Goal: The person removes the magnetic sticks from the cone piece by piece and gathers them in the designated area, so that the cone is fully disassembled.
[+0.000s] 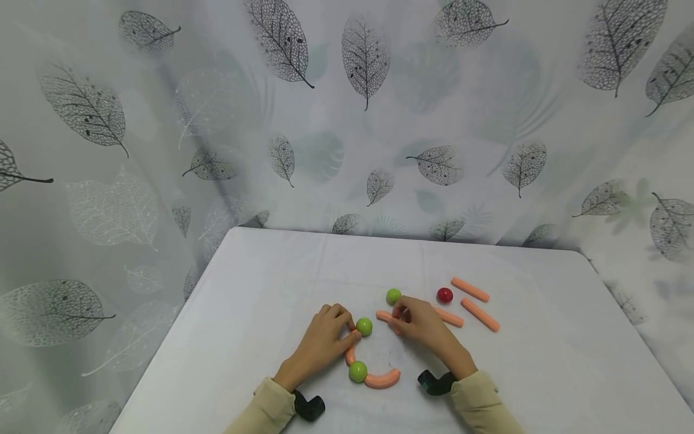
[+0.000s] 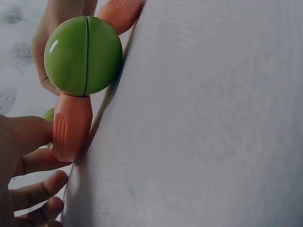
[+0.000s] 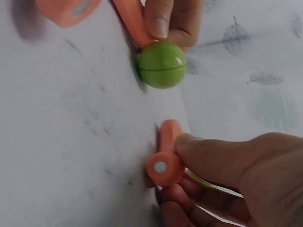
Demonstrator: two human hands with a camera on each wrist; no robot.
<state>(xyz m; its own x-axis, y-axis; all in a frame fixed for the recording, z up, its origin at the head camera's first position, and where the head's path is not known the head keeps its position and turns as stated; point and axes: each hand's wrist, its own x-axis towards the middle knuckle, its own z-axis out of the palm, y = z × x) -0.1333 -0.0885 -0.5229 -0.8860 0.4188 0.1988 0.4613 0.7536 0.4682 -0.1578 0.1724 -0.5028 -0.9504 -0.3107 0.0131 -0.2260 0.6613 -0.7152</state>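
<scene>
My left hand (image 1: 327,333) pinches a curved orange rod (image 1: 350,355) between thumb and fingers. One green ball (image 1: 364,327) sits at that rod's upper end, and a second green ball (image 2: 83,56) joins its lower end to another curved orange rod (image 1: 382,380). Together they form a bent chain on the tabletop. To the right, my right hand (image 1: 420,325) pinches a separate curved orange rod (image 3: 165,165), whose end shows a silver disc. A gap lies between this rod and the chain. A third green ball (image 1: 393,296) lies just behind the right hand.
Beyond the right hand lie a red ball (image 1: 444,295) and straight orange rods, one behind (image 1: 470,289), one to the right (image 1: 480,314) and one partly hidden by the hand (image 1: 450,317). The white table (image 1: 271,271) meets a leaf-patterned curtain (image 1: 347,150) at the back.
</scene>
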